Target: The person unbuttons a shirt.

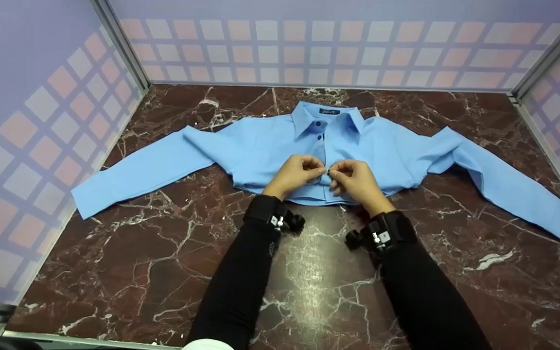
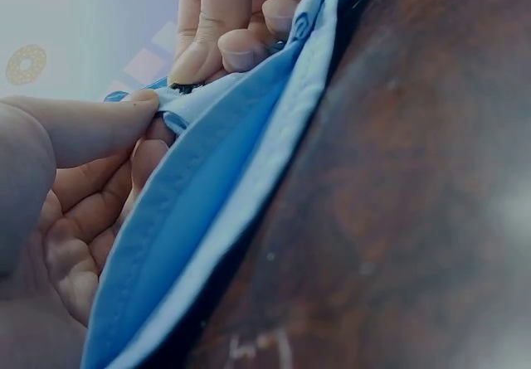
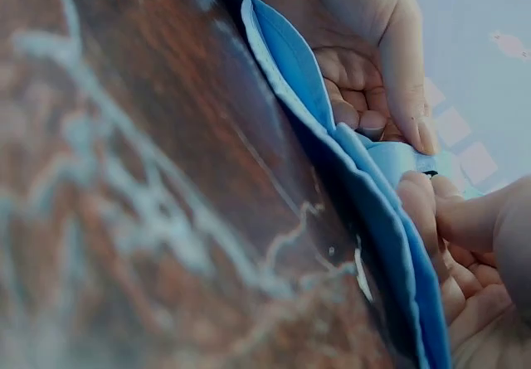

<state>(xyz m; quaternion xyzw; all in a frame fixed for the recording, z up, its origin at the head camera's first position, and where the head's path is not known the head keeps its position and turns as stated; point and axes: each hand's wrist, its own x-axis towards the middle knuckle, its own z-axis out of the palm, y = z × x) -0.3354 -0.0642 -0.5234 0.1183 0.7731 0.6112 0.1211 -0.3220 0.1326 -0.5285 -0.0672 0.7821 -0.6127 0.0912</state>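
A light blue button-up shirt [image 1: 265, 146] lies spread out, collar [image 1: 328, 120] at the far side and both sleeves stretched outward. At the front placket, my left hand [image 1: 297, 175] pinches the fabric between thumb and forefinger. Right beside it, my right hand [image 1: 355, 180] pinches a small dark button [image 3: 428, 172] at the placket. The fingertips of both hands nearly meet there. From the left wrist view, the placket cloth [image 2: 195, 99] is lifted between the hands, and the shirt's lower edge [image 2: 191, 211] gapes in two layers. Two dark buttons show higher up, near the collar.
The shirt rests on a dark red marbled table [image 1: 163, 272] with white veins. Low panels with pink and white squares [image 1: 294, 51] enclose the back and sides. Each wrist wears a black strap with a small camera [image 1: 294, 222].
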